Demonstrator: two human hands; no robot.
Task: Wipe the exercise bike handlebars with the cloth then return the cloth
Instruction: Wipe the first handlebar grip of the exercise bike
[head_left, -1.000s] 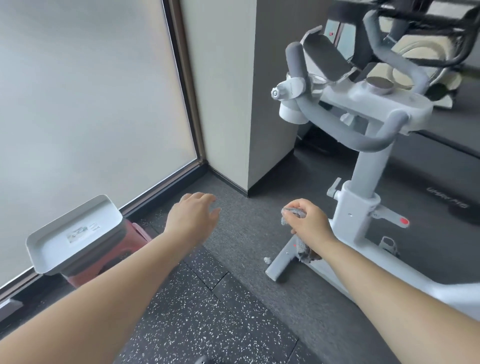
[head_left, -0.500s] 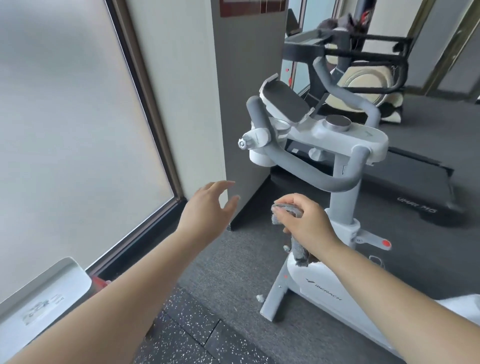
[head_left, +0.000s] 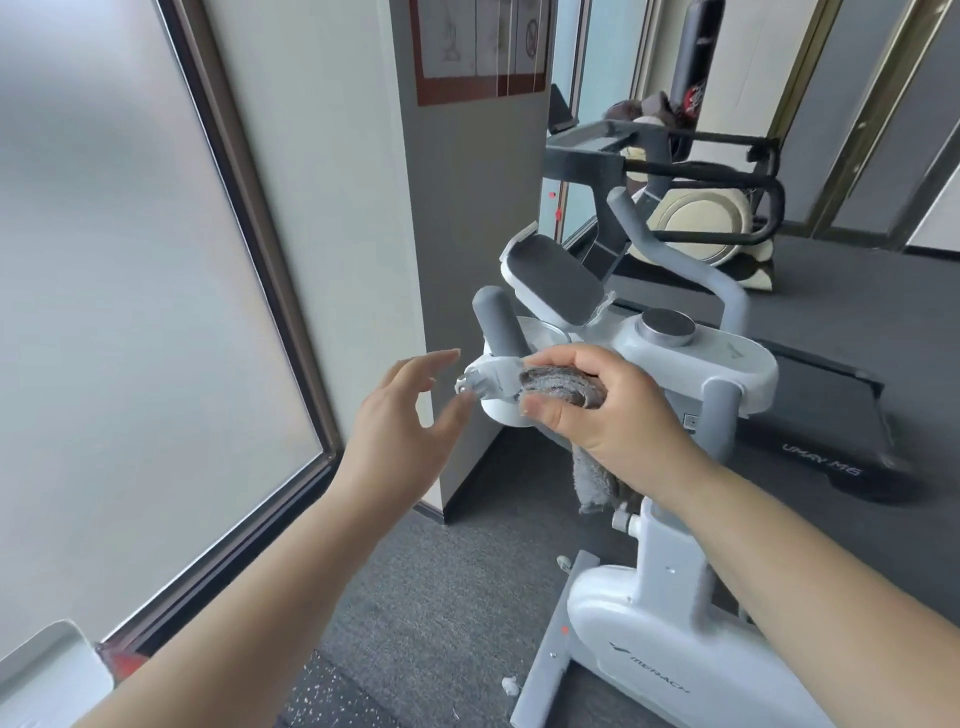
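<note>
A grey cloth (head_left: 563, 387) is gripped in the right hand (head_left: 608, 410), bunched between the curled fingers above and the thumb below, with a loose tail left hanging under the wrist. The cloth is folded into a pad, which seems meant to give a firm wiping face. It is held up at the height of the handlebars (head_left: 501, 322) of the white exercise bike (head_left: 670, 561), just beside the clamp at the base of the near upright grip; whether the cloth already touches the bar cannot be told.

The left hand (head_left: 405, 426) is held open, fingers spread and lightly bent, with nothing in it. It is poised just left of the same clamp, its fingertips near the small knob there but apparently not touching. It is probably placed so that the bar can be steadied, or the cloth taken or spread.

Wiping is judged not yet begun: the grey padded grips show no cloth wrapped around them. A white tray (head_left: 49, 670) is seen at the lower left corner on something red, and the cloth may belong there afterwards. A treadmill (head_left: 831, 415) and another machine stand behind the bike.
</note>
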